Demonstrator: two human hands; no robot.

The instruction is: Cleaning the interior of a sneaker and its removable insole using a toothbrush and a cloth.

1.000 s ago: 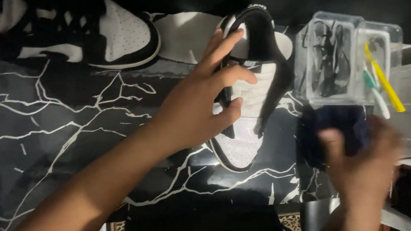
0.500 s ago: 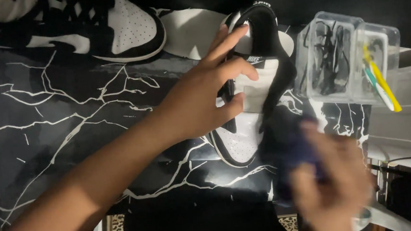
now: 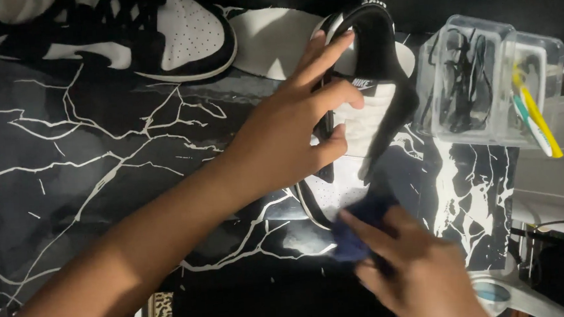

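Our left hand point(image 3: 287, 138) is clamped on the black-and-white sneaker point(image 3: 358, 128), fingers wrapped over its collar. Our right hand point(image 3: 419, 267) is closed on a dark blue cloth point(image 3: 358, 229), pressed against the sneaker's toe end. The sneaker lies on the marbled black tabletop point(image 3: 98, 143), long axis running away from us, directly ahead of the right hand. A clear plastic box point(image 3: 486, 87) stands to the right; a second sneaker point(image 3: 156, 29) lies upper left.

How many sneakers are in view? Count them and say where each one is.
2. One black-and-white sneaker lies under the left hand, its toe beside the dark blue cloth. The other sneaker sits top left, partly cropped. More may be out of frame.
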